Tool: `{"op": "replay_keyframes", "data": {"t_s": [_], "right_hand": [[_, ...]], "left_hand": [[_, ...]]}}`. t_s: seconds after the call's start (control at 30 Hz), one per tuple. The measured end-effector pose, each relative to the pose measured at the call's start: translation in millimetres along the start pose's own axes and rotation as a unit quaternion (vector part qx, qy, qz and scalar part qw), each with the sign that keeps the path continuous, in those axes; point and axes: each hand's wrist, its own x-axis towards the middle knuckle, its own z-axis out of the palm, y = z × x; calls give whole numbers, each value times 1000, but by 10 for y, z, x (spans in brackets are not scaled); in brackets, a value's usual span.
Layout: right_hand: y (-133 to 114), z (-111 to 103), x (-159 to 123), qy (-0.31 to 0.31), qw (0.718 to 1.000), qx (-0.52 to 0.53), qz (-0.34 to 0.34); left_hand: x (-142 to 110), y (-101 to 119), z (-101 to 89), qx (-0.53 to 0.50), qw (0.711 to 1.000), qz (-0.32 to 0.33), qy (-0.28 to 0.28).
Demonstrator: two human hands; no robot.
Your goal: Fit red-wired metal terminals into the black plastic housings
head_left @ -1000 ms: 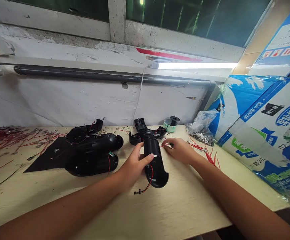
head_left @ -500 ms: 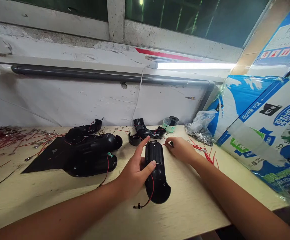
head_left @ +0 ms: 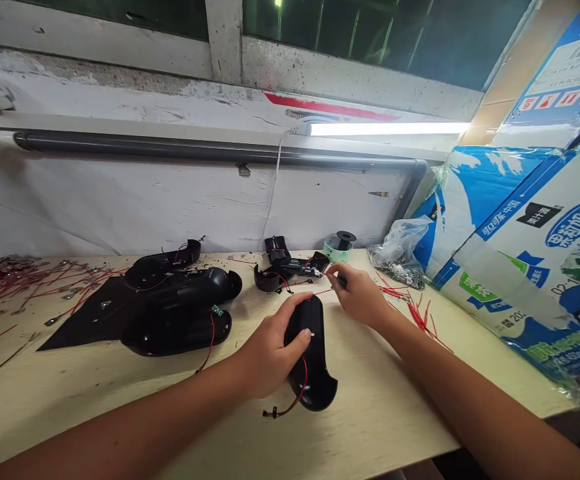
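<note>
Closing left hand [head_left: 270,347] over black plastic housing [head_left: 316,380], index finger no longer raised but curled across top; housing resting on table [head_left: 385,413]; right hand [head_left: 360,297] pinching red wire [head_left: 323,291] beside opened shell [head_left: 290,267].

Left hand [head_left: 267,347] on plastic housing [head_left: 310,360], spool [head_left: 340,247] behind, carton [head_left: 515,267] right of bench [head_left: 390,413]

The left hand [head_left: 270,350] and right hand [head_left: 360,297] are bare, with slim fingers and short, trimmed nails, the left thumbnail [head_left: 307,332] showing clearly. The left forearm [head_left: 120,427] and right forearm [head_left: 470,393] are also bare, smooth and slender, tapering toward the wrists.
</note>
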Motion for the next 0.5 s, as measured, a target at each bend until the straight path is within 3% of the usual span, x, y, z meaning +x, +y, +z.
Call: {"op": "replay_keyframes", "data": {"t_s": [0.13,0.3,0.5], "right_hand": [[-116,108,-55,27,990,137,-12],[-227,163,-107,41,973,225,-19],[-358,121,-186,14,960,272,-63]], "left_hand": [[17,-11,3,70,997,-6,10],[43,-37,8,126,992,3,12],[66,-108,13,87,994,19,58]]}}
